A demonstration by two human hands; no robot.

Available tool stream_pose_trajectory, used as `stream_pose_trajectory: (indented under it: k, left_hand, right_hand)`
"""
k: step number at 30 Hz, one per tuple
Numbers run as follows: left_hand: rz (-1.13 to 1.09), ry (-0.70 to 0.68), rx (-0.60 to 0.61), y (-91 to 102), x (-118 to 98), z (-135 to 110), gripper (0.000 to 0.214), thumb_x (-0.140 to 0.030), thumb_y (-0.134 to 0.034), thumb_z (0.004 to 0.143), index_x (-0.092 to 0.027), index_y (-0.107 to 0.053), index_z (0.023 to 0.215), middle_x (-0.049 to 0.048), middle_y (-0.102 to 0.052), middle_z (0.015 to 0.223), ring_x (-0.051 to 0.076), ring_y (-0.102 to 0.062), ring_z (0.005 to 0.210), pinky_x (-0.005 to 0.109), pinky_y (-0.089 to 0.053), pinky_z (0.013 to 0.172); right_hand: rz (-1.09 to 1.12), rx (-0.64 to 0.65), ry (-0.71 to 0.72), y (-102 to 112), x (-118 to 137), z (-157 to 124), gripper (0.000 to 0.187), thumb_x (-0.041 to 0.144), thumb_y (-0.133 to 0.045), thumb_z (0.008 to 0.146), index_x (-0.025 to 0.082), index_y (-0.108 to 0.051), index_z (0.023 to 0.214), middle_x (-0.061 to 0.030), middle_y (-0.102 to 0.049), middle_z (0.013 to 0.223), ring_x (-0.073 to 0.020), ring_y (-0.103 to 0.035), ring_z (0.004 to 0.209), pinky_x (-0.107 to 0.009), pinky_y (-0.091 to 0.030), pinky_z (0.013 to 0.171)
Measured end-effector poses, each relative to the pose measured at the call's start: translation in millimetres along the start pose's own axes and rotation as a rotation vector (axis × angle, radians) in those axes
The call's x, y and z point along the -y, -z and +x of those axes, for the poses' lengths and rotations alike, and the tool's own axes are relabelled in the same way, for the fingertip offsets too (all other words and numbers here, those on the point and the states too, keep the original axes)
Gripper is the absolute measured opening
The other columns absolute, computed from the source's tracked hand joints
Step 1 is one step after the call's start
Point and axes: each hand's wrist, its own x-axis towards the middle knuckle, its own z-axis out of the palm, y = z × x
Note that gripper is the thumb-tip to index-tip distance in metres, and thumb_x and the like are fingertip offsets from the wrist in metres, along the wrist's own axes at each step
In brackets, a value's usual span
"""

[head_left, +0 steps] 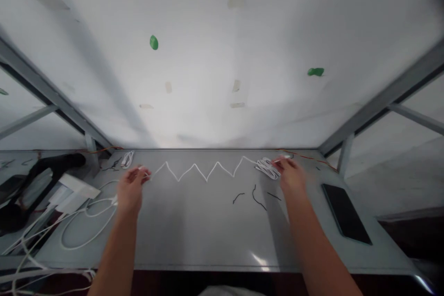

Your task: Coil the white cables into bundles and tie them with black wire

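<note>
A white cable (pixel 201 172) runs in a zigzag across the far part of the grey table (pixel 208 231). My left hand (pixel 131 189) pinches the cable's left end, fingers closed. My right hand (pixel 290 175) is closed on the cable near its right end, beside a bundle of the same cable still folded (pixel 268 167). Both forearms reach out over the table from the near edge.
A dark phone (pixel 346 213) lies at the right. Short black wire ties (pixel 256 196) lie mid-table. White chargers and looped cables (pixel 81 203) crowd the left, with a small coiled cable (pixel 127 159) at the back. A white wall and metal frame posts bound the table.
</note>
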Motion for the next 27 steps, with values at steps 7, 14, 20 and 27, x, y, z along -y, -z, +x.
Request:
stream_pose_trajectory:
  k: [7, 14, 20, 27]
  left_hand:
    - [0.267, -0.002, 0.456, -78.0, 30, -94, 0.033, -0.049, -0.087, 0.075, -0.023, -0.078, 0.093, 0.0067, -0.077, 0.088, 0.023, -0.073, 0.082, 0.036, -0.059, 0.084]
    - [0.136, -0.136, 0.731, -103.0, 28, -112, 0.026, -0.048, -0.078, 0.086, -0.023, -0.079, 0.094, 0.0068, -0.08, 0.098, 0.024, -0.077, 0.095, 0.04, -0.062, 0.094]
    - [0.119, -0.16, 0.701, -107.3, 28, -112, 0.026, -0.047, -0.079, 0.084, -0.023, -0.077, 0.092, 0.007, -0.081, 0.097, 0.024, -0.078, 0.093, 0.04, -0.064, 0.091]
    - [0.101, -0.067, 0.434, -75.9, 14, -92, 0.042, -0.057, -0.08, 0.079, -0.019, -0.072, 0.095, 0.0113, -0.083, 0.1, 0.027, -0.079, 0.098, 0.042, -0.063, 0.092]
  right_hand:
    - [-0.614, 0.471, 0.286, -59, -42, -83, 0.02, 0.042, -0.075, 0.081, 0.023, -0.077, 0.084, -0.0066, -0.075, 0.087, -0.0238, -0.067, 0.08, -0.04, -0.056, 0.083]
    - [-0.474, 0.822, 0.307, -77, -40, -108, 0.015, 0.034, -0.074, 0.086, 0.024, -0.084, 0.09, -0.0096, -0.079, 0.093, -0.0263, -0.072, 0.085, -0.04, -0.058, 0.081]
    - [-0.359, 0.838, 0.266, -87, -34, -117, 0.013, 0.034, -0.074, 0.084, 0.026, -0.085, 0.089, -0.0065, -0.077, 0.095, -0.0233, -0.072, 0.086, -0.038, -0.061, 0.077]
    - [-0.329, 0.568, 0.178, -68, -20, -90, 0.027, 0.048, -0.083, 0.076, 0.022, -0.08, 0.084, -0.0055, -0.076, 0.078, -0.0219, -0.069, 0.073, -0.038, -0.057, 0.076]
